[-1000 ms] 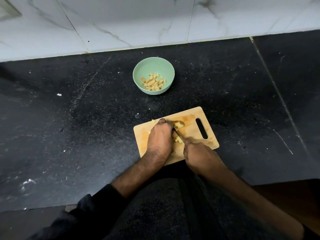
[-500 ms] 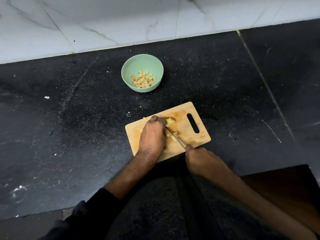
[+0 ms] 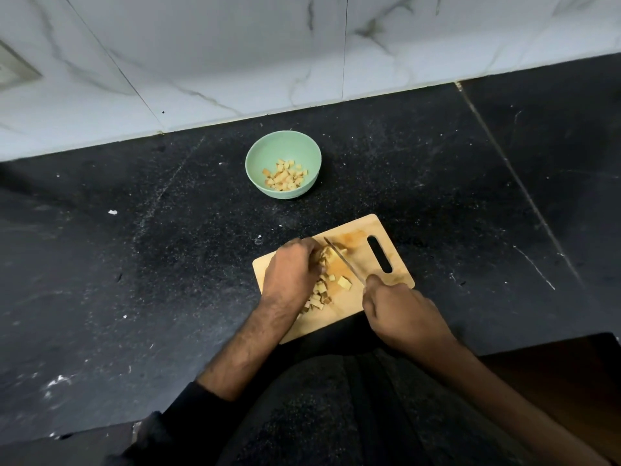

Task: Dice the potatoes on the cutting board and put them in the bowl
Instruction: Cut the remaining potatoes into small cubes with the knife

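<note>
A wooden cutting board [image 3: 376, 230] lies on a black speckled stone counter [image 3: 134, 264] that meets a white marble wall [image 3: 235, 45] at the back. The left hand [image 3: 290, 275] curls over a piece of potato [image 3: 331, 254] on the board, and the right hand [image 3: 401, 314] grips a knife [image 3: 342, 260] whose blade rests against that piece, with small potato cubes [image 3: 321, 290] lying on the board between the hands. A green bowl [image 3: 262, 153] with more potato cubes in it sits on the counter behind the board, near the wall.
</note>
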`<state>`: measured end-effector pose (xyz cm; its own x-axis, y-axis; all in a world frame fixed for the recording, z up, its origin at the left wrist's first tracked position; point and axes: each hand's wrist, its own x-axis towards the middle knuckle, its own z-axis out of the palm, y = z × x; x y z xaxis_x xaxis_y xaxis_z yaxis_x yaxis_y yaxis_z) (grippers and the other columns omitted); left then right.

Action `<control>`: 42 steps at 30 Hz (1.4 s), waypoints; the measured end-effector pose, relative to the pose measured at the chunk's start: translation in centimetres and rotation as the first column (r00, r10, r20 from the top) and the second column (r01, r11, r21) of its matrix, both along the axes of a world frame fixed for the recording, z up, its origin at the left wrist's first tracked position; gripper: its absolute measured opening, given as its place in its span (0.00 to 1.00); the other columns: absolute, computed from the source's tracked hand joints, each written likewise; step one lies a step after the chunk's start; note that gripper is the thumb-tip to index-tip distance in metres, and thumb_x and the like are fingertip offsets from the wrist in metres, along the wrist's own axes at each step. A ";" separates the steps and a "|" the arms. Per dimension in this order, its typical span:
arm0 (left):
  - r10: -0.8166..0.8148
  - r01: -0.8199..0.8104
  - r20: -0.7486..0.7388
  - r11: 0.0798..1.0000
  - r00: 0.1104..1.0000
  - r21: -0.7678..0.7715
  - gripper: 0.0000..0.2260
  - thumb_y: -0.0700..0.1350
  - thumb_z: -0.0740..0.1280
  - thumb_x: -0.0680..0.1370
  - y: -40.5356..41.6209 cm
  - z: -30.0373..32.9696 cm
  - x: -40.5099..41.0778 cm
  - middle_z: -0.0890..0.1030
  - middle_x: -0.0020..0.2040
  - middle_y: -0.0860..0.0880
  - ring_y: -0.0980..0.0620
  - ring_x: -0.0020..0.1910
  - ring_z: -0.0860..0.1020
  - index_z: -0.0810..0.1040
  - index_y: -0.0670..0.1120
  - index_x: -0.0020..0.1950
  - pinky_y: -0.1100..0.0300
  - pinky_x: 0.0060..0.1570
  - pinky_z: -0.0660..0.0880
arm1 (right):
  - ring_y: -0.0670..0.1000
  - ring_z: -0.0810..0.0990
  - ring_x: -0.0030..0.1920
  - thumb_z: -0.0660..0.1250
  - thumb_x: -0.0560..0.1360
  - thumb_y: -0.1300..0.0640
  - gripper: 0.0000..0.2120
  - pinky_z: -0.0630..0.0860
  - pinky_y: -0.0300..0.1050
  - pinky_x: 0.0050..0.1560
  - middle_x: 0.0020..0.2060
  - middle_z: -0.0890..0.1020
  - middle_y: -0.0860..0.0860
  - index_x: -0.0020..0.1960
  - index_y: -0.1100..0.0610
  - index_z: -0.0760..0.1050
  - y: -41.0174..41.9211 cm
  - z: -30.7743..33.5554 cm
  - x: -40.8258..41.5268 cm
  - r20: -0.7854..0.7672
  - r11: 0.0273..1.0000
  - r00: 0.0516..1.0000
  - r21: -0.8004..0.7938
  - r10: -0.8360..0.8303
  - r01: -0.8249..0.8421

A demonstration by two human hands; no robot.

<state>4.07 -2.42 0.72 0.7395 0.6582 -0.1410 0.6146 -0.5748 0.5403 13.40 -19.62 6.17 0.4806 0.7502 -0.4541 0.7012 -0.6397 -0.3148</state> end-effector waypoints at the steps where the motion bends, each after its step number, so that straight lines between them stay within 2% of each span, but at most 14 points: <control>1: 0.003 -0.003 0.031 1.000 0.999 0.007 0.20 0.45 0.79 0.71 0.1 0.2 -0.1 0.79 0.55 0.51 0.51 0.54 0.78 0.79 0.49 0.61 0.53 0.56 0.78 | 0.53 0.74 0.41 0.51 0.84 0.48 0.07 0.69 0.50 0.42 0.39 0.73 0.49 0.52 0.50 0.62 0.0 0.0 0.0 0.017 1.000 0.999 -0.006 0.028 -0.028; 4: -0.150 0.136 0.158 0.986 0.976 0.097 0.28 0.47 0.80 0.68 0.3 0.9 -0.4 0.73 0.58 0.52 0.51 0.58 0.72 0.78 0.53 0.67 0.53 0.58 0.73 | 0.55 0.80 0.45 0.50 0.84 0.49 0.09 0.69 0.49 0.40 0.38 0.74 0.48 0.57 0.51 0.66 0.1 0.1 0.0 0.096 0.990 0.986 -0.030 0.139 -0.137; 7: -0.412 0.375 0.105 0.890 0.905 0.261 0.18 0.48 0.78 0.70 0.6 1.1 -0.6 0.74 0.62 0.52 0.52 0.61 0.68 0.83 0.58 0.60 0.56 0.55 0.62 | 0.55 0.82 0.46 0.50 0.84 0.49 0.11 0.71 0.50 0.40 0.40 0.79 0.50 0.59 0.50 0.67 -0.1 0.7 0.1 0.154 0.983 0.971 -0.035 0.183 -0.180; 9: -0.476 0.441 0.078 0.856 0.876 0.268 0.10 0.50 0.76 0.72 0.6 1.0 -0.7 0.75 0.62 0.55 0.53 0.62 0.68 0.85 0.58 0.53 0.56 0.54 0.59 | 0.55 0.82 0.46 0.50 0.84 0.49 0.10 0.73 0.50 0.41 0.42 0.80 0.50 0.59 0.49 0.68 -0.3 1.2 0.3 0.178 0.978 0.961 -0.048 0.211 -0.205; 12: -0.438 0.414 0.042 0.872 0.898 0.261 0.07 0.54 0.73 0.74 0.8 0.6 -0.8 0.75 0.57 0.58 0.54 0.59 0.70 0.84 0.57 0.50 0.57 0.53 0.59 | 0.54 0.82 0.45 0.50 0.84 0.51 0.09 0.72 0.49 0.39 0.39 0.76 0.48 0.57 0.48 0.68 -0.8 1.6 0.7 0.208 0.980 0.958 -0.067 0.197 -0.187; 17: -0.270 0.251 0.037 0.932 0.962 0.262 0.15 0.56 0.70 0.77 1.4 0.1 -1.2 0.76 0.52 0.54 0.52 0.53 0.71 0.83 0.54 0.62 0.54 0.51 0.67 | 0.52 0.78 0.42 0.52 0.84 0.53 0.08 0.73 0.49 0.38 0.38 0.71 0.46 0.57 0.50 0.70 -1.1 1.6 1.3 0.226 0.997 0.973 -0.060 0.054 -0.042; 21: -0.156 0.134 0.166 0.982 0.974 0.136 0.05 0.46 0.72 0.78 1.5 -0.1 -1.3 0.81 0.46 0.54 0.53 0.48 0.76 0.86 0.50 0.52 0.51 0.53 0.75 | 0.49 0.76 0.40 0.54 0.83 0.53 0.08 0.75 0.46 0.39 0.39 0.72 0.45 0.58 0.49 0.70 -1.0 1.5 1.4 0.235 0.999 0.972 -0.041 -0.013 0.023; 24: -0.135 0.124 0.190 0.990 0.973 0.066 0.03 0.45 0.75 0.76 1.4 -0.4 -1.3 0.82 0.46 0.56 0.56 0.49 0.77 0.86 0.51 0.48 0.54 0.55 0.76 | 0.50 0.78 0.41 0.53 0.84 0.52 0.09 0.72 0.46 0.39 0.42 0.75 0.46 0.57 0.50 0.71 -0.6 1.1 1.4 0.233 0.998 0.971 0.015 -0.061 0.059; 27: -0.104 0.099 0.198 0.995 0.975 0.034 0.03 0.48 0.76 0.75 1.1 -0.3 -1.3 0.79 0.45 0.58 0.56 0.48 0.76 0.85 0.51 0.47 0.56 0.53 0.75 | 0.52 0.81 0.46 0.53 0.84 0.50 0.10 0.74 0.49 0.41 0.50 0.77 0.47 0.56 0.50 0.71 -0.1 0.2 1.5 0.251 0.994 0.964 0.084 -0.092 0.073; 30: -0.062 0.053 0.166 0.997 0.984 0.058 0.08 0.51 0.75 0.75 1.0 -0.4 -0.9 0.77 0.47 0.55 0.55 0.50 0.73 0.82 0.50 0.49 0.57 0.52 0.74 | 0.54 0.80 0.50 0.52 0.85 0.48 0.13 0.72 0.49 0.43 0.58 0.73 0.50 0.62 0.52 0.70 0.5 -1.6 1.7 0.175 0.985 0.974 0.122 -0.144 0.123; 32: -0.069 0.062 0.108 0.996 0.992 0.067 0.14 0.54 0.74 0.75 0.8 -0.5 -0.3 0.75 0.51 0.54 0.53 0.53 0.73 0.80 0.51 0.57 0.56 0.54 0.74 | 0.55 0.78 0.54 0.52 0.85 0.52 0.16 0.75 0.51 0.47 0.61 0.68 0.52 0.70 0.54 0.66 1.1 -3.2 1.8 0.133 0.986 0.982 0.118 -0.136 0.121; 35: -0.153 0.153 -0.003 0.985 0.988 0.080 0.23 0.57 0.71 0.77 0.4 -0.6 0.8 0.75 0.59 0.52 0.51 0.60 0.73 0.75 0.52 0.70 0.53 0.62 0.72 | 0.54 0.72 0.61 0.55 0.83 0.58 0.24 0.78 0.52 0.55 0.62 0.63 0.52 0.78 0.56 0.57 1.7 -5.4 2.0 0.194 0.990 0.977 0.124 -0.091 0.068; 39: -0.196 0.202 -0.051 0.970 0.979 0.137 0.20 0.55 0.69 0.79 0.5 -0.7 2.0 0.76 0.59 0.50 0.50 0.61 0.74 0.76 0.51 0.69 0.49 0.63 0.72 | 0.54 0.68 0.59 0.57 0.82 0.60 0.27 0.78 0.48 0.53 0.61 0.66 0.55 0.79 0.61 0.55 1.8 -7.2 2.1 0.356 0.994 0.933 0.110 -0.051 0.012; 42: -0.219 0.227 -0.071 0.964 0.973 0.136 0.18 0.52 0.69 0.79 0.6 -0.6 2.4 0.76 0.60 0.51 0.50 0.60 0.75 0.76 0.51 0.68 0.49 0.63 0.72 | 0.55 0.68 0.58 0.57 0.81 0.59 0.27 0.75 0.49 0.53 0.62 0.68 0.57 0.79 0.61 0.57 1.5 -7.5 1.7 0.429 0.997 0.903 0.081 -0.028 -0.008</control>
<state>6.44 -1.78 0.07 0.8639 0.4933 -0.1018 0.4880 -0.7695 0.4121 15.13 -18.08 -1.34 0.6231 0.7692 -0.1414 0.7735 -0.6329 -0.0341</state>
